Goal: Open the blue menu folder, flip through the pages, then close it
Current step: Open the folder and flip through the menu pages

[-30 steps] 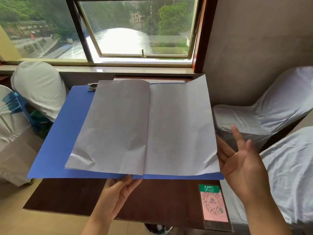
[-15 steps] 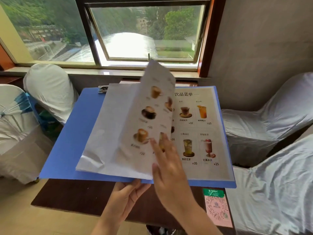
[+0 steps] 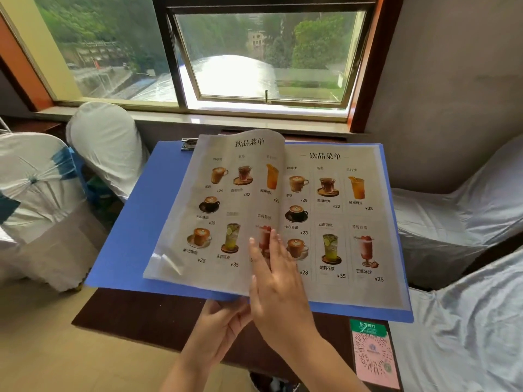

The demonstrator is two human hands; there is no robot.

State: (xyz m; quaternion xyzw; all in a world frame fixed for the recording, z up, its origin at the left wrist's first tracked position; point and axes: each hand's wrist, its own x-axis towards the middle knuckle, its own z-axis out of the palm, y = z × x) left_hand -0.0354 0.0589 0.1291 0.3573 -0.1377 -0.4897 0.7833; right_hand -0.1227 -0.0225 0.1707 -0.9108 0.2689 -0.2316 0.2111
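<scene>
The blue menu folder (image 3: 124, 239) is held open above the table's (image 3: 147, 315) near edge by the left hand (image 3: 218, 332), fingers curled underneath. The page (image 3: 226, 210) should be smoothed leftward gently by the right hand's (image 3: 278, 290) flat, extended fingers (image 3: 273, 244).

Blue menu folder (image 3: 133, 222) is lying open & flat, its near edge sticking out over the table edge twd 6 o'clock, far edge twd 12. Metal clip (image 3: 188, 144) is sitting at the top, approx 11 o'clock of the cover. Left page (image 3: 215, 210) is showing drink photos w/ prices, bulging up near the spine, its lower left corner creased. Right page (image 3: 345, 216), at 3 o'clock of the spine, is lying flat w/ the same kind of drinks grid & a header in Chinese characters.
</scene>
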